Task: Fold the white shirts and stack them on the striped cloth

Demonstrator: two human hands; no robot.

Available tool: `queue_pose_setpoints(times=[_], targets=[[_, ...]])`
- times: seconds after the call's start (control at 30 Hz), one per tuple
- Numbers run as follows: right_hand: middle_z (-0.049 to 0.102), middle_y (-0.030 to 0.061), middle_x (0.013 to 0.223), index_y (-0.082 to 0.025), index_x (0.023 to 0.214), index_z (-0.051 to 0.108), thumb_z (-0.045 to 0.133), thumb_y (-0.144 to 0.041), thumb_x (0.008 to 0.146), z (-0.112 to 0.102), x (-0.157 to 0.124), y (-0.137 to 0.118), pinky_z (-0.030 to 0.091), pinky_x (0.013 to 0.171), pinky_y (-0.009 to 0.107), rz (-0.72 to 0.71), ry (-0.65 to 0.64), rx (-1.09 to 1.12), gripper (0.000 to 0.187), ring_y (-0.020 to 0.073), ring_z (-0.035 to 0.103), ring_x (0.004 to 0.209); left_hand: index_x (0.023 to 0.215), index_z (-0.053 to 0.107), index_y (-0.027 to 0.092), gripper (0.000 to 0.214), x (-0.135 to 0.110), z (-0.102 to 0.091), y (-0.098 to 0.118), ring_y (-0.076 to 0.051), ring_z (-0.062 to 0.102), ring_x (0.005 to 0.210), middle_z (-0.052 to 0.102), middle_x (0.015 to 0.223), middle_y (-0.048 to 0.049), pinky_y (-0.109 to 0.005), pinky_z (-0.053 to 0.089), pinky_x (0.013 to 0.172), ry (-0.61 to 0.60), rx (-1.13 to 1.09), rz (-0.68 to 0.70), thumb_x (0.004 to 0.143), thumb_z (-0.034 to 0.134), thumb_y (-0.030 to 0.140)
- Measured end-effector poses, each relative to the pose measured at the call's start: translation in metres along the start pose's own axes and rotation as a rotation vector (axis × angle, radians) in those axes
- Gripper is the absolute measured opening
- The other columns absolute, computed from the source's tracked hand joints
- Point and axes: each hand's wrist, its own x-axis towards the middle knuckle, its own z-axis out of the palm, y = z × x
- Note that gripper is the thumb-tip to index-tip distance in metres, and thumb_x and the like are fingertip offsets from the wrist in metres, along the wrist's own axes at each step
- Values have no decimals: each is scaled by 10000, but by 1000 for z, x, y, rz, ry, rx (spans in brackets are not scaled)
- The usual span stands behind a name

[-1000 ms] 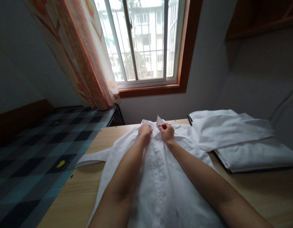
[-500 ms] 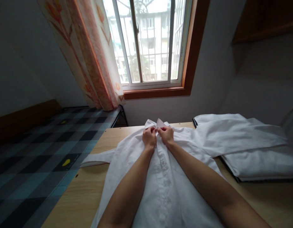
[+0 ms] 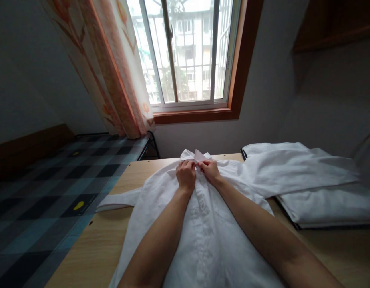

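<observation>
A white shirt (image 3: 203, 224) lies front up along the wooden table, its collar (image 3: 188, 154) at the far end. Just below the collar, my left hand (image 3: 186, 174) pinches the front edge of the shirt. My right hand (image 3: 208, 169) grips the opposite front edge, and the fingertips of both hands meet there. Whether a button is between them is too small to see. The placket runs down between my forearms. One sleeve (image 3: 119, 200) stretches left over the table; the other (image 3: 305, 174) lies to the right across folded white cloth.
Folded white cloth (image 3: 332, 206) with a dark edge underneath sits on the right of the wooden table (image 3: 109, 236). A bed with a checked cover (image 3: 31, 212) adjoins on the left. Behind are a window (image 3: 188, 60) and a floral curtain (image 3: 109, 72).
My left hand has turned slightly, its knuckles now more spread over the shirt front. Both hands stay at the collar. The whole view has shifted a little.
</observation>
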Motion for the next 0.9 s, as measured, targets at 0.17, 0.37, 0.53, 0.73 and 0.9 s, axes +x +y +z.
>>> queue_pose_setpoints(times=[0.17, 0.37, 0.53, 0.73, 0.9], targets=[[601, -3, 484, -137, 593, 702, 634, -346, 629, -3, 0, -3, 367, 434, 204, 63, -38, 84, 223, 91, 469, 432, 900, 712, 218, 209, 0, 0, 0, -235, 569, 1031, 709, 1019, -61, -333, 405, 936, -1, -23, -28, 929, 510, 261], [711, 28, 652, -149, 786, 766, 688, -320, 613, -7, 1, 4, 435, 493, 220, 18, -85, 55, 255, 107, 546, 490, 882, 745, 205, 186, 3, 5, -1, -206, 639, 901, 742, 914, -54, -282, 450, 853, -35, -181, -139, 889, 573, 275], [734, 49, 717, -161, 795, 756, 652, -317, 679, -6, -2, 4, 491, 592, 270, -106, -20, -176, 221, 170, 635, 601, 857, 758, 202, 157, 5, 2, 1, -172, 681, 819, 762, 892, -27, -245, 481, 796, -67, -449, -220, 847, 602, 217], [736, 56, 777, -180, 787, 742, 617, -277, 784, -5, -15, -10, 477, 731, 289, -315, 81, -617, 158, 194, 661, 721, 830, 764, 172, 162, 6, 1, 1, -177, 696, 794, 764, 831, -37, -244, 507, 753, -68, -643, -265, 825, 623, 252], [716, 58, 793, -184, 769, 729, 592, -246, 834, -3, -23, -15, 447, 754, 272, -416, 69, -803, 164, 186, 638, 758, 793, 746, 156, 165, 7, 8, 0, -183, 688, 762, 757, 813, -63, -252, 498, 731, -41, -635, -284, 820, 616, 254]])
